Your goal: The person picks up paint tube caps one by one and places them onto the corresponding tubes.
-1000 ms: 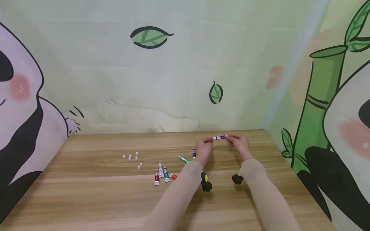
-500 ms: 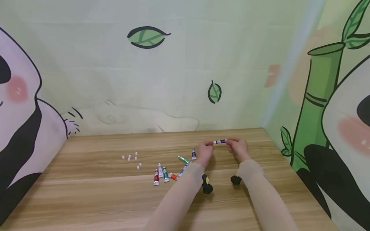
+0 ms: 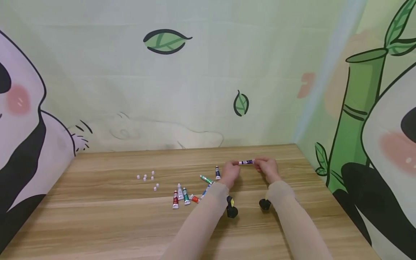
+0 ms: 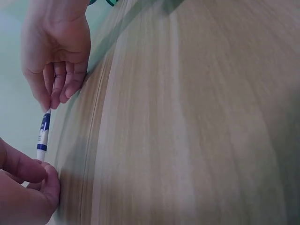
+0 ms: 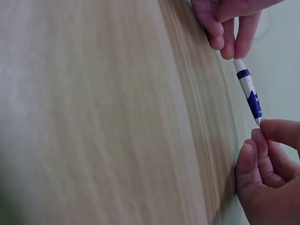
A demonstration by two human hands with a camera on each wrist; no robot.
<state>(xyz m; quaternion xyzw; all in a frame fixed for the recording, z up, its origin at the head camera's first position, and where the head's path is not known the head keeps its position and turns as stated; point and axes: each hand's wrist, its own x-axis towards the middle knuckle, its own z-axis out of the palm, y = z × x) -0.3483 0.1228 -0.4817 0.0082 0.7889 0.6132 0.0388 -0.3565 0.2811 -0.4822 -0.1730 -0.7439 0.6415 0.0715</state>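
A small white and dark blue paint tube (image 3: 246,162) is stretched level between both hands, above the far right part of the table. My left hand (image 3: 230,173) pinches its white cap end between thumb and fingers. At the opposite end, the flat tail is pinched by my right hand (image 3: 268,169). The right wrist view shows the tube (image 5: 249,93) best, its printed middle bare between the two grips. In the left wrist view, the fingertips of the left hand (image 4: 30,183) cover part of the cap.
On the wooden table (image 3: 107,224) lie more paint tubes: a dark blue one (image 3: 217,173), a light green one (image 3: 206,179), a red one (image 3: 176,199) and several others. Several small white pieces (image 3: 145,177) are scattered farther left. A painted wall (image 3: 195,90) rises behind the table.
Both hands have come down slightly and a little nearer with the tube between them. Their pinches on its two ends look the same. The loose tubes stay put.
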